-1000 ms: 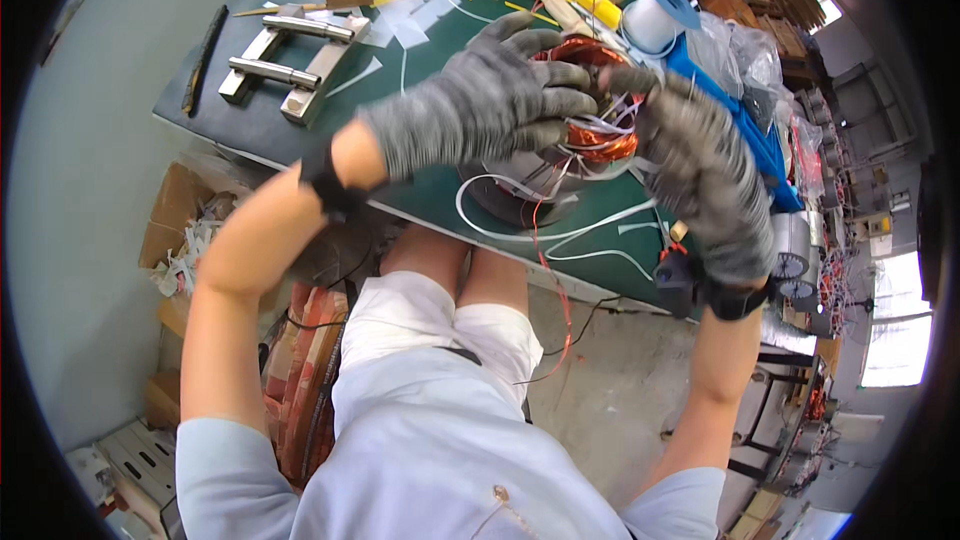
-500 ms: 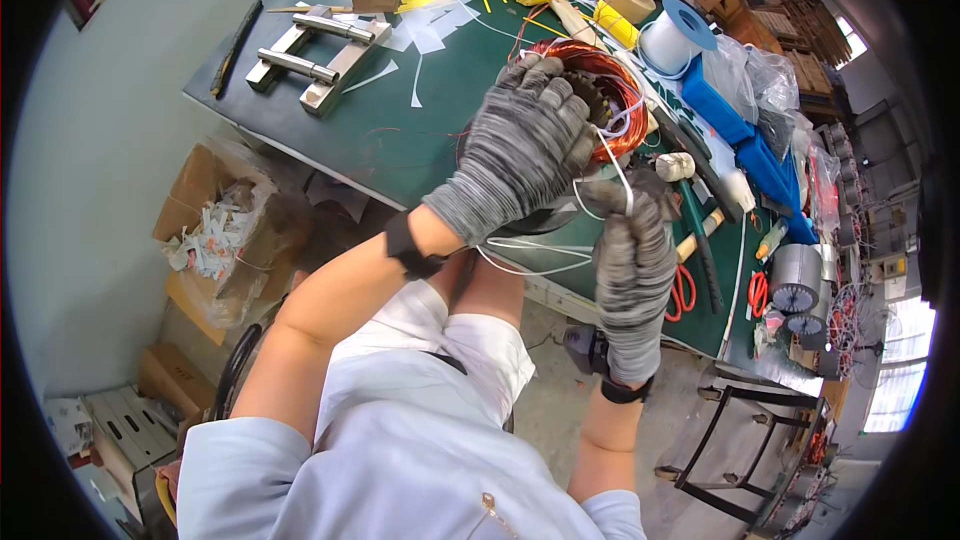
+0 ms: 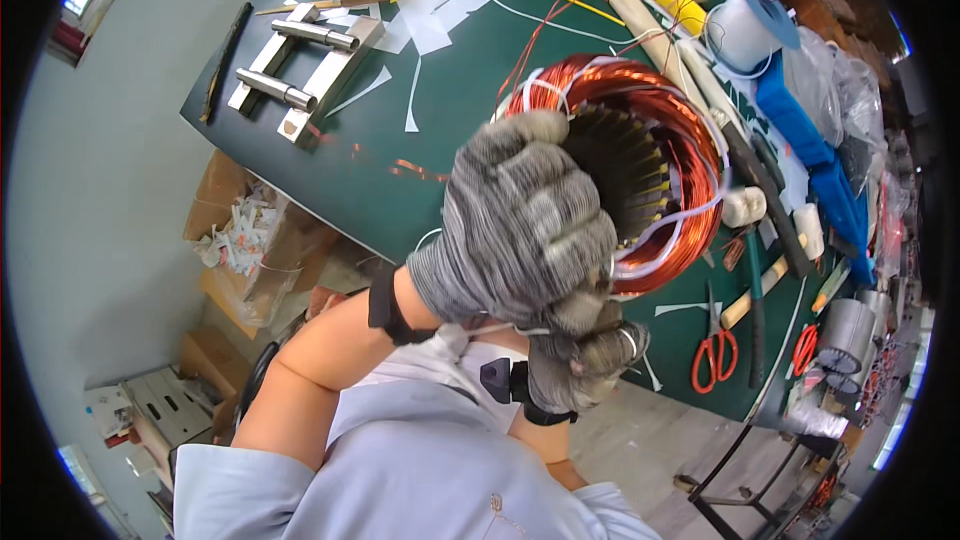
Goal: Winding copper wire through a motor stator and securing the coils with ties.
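I see my gloved left hand clenched on the near rim of a copper-wound motor stator, held up close above the green surface. My gloved right hand sits just below it, curled shut around white wire from the stator. Red scissors lie on the surface.

A silver metal clamp-like fixture is lying on the dark green workbench at ten o'clock. Red-handled scissors are resting at four o'clock, and a white spool of cord is standing at one o'clock.
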Motion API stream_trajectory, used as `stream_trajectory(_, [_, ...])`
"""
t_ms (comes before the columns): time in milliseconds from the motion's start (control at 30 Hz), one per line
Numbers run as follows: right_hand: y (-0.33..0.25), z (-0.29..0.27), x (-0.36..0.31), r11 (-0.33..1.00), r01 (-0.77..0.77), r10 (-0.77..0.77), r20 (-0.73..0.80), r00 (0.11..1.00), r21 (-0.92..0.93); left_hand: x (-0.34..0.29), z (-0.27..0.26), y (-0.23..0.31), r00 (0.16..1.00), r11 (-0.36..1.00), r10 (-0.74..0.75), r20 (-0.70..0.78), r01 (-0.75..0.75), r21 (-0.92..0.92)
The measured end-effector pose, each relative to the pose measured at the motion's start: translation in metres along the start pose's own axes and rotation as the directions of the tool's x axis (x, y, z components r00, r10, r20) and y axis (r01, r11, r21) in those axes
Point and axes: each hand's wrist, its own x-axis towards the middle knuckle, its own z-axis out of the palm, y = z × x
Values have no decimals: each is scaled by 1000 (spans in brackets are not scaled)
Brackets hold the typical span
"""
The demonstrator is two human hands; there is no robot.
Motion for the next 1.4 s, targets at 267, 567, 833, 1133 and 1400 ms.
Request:
stream_trajectory(267, [-14,14,8,972,93,-79,72,994,-217,7,-11,-18,990,956,1,142,40,-289])
stream_trajectory(567, [-104,20,80,192,589,-80,586,807,-785,7,-18,5,981,995,-86,172,93,-31])
stream_trajectory(833, [-108,21,102,-98,715,84,710,699,-692,5,-17,11,976,988,-156,149,157,8])
stream_trajectory(1133, [-114,15,110,-188,782,214,753,623,-594,9,-17,31,912,943,-330,244,304,139])
stream_trajectory(1400, [-107,24,94,72,607,50,611,790,-791,-9,5,38,956,933,-292,-36,293,208])
